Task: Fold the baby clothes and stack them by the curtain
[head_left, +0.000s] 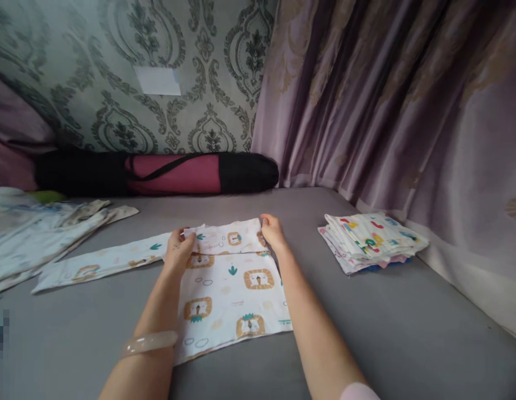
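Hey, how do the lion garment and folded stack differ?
The garment has a strip stretched left; the stack is compact. The left hand and right hand hold the garment; neither touches the stack. The garment shows tan lions; the stack's top shows colourful shapes. Both are mainly white.

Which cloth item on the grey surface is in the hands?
The white lion-print garment in the middle: the left hand and right hand hold its far end. The loose pile at left and folded stack at right lie untouched.
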`<state>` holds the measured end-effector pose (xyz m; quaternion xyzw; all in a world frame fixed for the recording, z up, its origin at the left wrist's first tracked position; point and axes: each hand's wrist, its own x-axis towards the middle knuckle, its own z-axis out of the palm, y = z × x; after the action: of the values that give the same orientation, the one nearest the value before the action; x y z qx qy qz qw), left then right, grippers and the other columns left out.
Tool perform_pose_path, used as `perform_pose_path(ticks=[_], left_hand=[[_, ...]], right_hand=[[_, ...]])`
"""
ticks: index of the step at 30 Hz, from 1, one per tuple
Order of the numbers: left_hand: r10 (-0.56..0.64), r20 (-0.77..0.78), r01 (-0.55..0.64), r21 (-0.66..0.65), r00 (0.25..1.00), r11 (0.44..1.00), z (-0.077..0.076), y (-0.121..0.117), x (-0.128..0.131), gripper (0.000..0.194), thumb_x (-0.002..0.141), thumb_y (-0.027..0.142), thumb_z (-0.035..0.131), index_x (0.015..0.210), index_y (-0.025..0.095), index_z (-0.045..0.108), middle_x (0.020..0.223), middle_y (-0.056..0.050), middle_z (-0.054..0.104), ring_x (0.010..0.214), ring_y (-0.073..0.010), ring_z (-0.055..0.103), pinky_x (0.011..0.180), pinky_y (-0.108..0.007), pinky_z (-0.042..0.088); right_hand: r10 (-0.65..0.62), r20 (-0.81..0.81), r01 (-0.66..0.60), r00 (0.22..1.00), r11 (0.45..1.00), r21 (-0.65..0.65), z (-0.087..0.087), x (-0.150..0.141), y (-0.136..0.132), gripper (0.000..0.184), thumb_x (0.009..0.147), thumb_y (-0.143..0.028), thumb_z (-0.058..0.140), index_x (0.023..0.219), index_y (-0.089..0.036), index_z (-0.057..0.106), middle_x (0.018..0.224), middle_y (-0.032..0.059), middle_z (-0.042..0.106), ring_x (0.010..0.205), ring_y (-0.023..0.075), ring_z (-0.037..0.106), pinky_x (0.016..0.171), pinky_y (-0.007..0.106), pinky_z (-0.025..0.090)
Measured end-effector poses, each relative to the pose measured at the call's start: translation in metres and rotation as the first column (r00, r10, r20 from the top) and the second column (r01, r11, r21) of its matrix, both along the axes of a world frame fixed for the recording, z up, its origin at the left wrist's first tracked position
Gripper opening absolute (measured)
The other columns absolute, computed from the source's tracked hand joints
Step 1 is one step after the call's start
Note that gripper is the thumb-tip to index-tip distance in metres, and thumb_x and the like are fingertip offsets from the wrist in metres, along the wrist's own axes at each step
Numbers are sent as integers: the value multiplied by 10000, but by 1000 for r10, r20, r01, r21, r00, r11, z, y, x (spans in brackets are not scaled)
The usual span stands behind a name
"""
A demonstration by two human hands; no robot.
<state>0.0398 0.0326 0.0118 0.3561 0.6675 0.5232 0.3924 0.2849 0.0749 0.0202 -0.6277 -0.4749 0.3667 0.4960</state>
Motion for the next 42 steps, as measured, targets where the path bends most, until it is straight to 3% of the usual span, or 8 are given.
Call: perform_pose_path(ticks=[3, 7, 10, 18, 29, 35, 38, 42], left_hand=[[-33, -175, 35, 7, 984, 999, 1, -4, 1, 555, 707, 224, 549, 1257, 192, 485, 778, -6, 534, 550, -142, 540, 468, -239, 464], [-64, -331, 79, 31, 942, 996, 0, -6, 0, 668, 670, 158, 509, 1335, 200, 462, 645, 27, 475, 552, -177, 532, 528, -265, 455], [-83, -366, 107, 47, 927, 993, 0, -6, 1, 728, 663, 118, 503, 1382, 214, 435, 620, 20, 482, 605, -220, 561, 641, -321, 482], [-46, -580, 134, 110, 813, 985, -6, -5, -7, 708, 678, 82, 480, 1381, 141, 410, 1070, -135, 598, 1083, -296, 557, 980, -413, 412], [-73, -778, 163, 38, 624, 986, -14, -4, -7, 631, 687, 68, 479, 1316, 124, 498, 1017, -129, 546, 966, -267, 557, 896, -375, 433], [-24, -886, 96, 23, 462, 995, 7, -13, 6, 444, 771, 102, 476, 1197, 160, 585, 1306, -196, 473, 1173, -349, 443, 928, -476, 394], [-94, -886, 203, 0, 454, 979, 15, -16, 18, 396, 834, 128, 432, 1202, 157, 576, 1258, -194, 545, 1196, -350, 444, 963, -495, 368], [-250, -860, 322, -107, 444, 941, 1, -14, 32, 456, 928, 233, 335, 1345, 101, 465, 1402, -216, 465, 1359, -352, 322, 1100, -525, 208]], right_hand=[[145, 214, -153, 966, 988, 24, -6, -17, -8, 352, 881, -177, 453, 1182, -163, 635, 1327, 104, 576, 1296, 175, 452, 1121, 333, 274], [289, 694, -307, 660, 946, -103, -14, -28, -19, 488, 969, -295, 338, 1408, -106, 433, 1526, 136, 324, 1433, 203, 211, 1165, 349, 148], [319, 773, -284, 549, 940, -186, -18, -29, -22, 588, 993, -399, 246, 1460, -53, 331, 1549, 162, 260, 1447, 237, 155, 1164, 377, 128], [270, 827, -262, 494, 953, -154, -28, -33, -24, 655, 986, -452, 220, 1480, -25, 269, 1559, 167, 219, 1450, 264, 109, 1153, 409, 70], [279, 834, -247, 475, 952, -178, -25, -36, -25, 663, 980, -465, 206, 1492, -45, 249, 1567, 143, 207, 1450, 263, 99, 1148, 447, 80], [483, 735, -268, 476, 876, -401, 1, -31, -18, 660, 977, -466, 175, 1515, -83, 171, 1590, 124, 95, 1463, 246, 19, 1150, 505, 35], [453, 784, -344, 424, 881, -324, 11, -39, -23, 634, 982, -430, 188, 1510, -78, 191, 1588, 131, 103, 1463, 245, 13, 1146, 513, -26], [429, 835, -492, 343, 840, -230, 0, -68, -40, 604, 982, -370, 200, 1492, -50, 244, 1572, 136, 185, 1461, 230, 71, 1161, 448, -11]])
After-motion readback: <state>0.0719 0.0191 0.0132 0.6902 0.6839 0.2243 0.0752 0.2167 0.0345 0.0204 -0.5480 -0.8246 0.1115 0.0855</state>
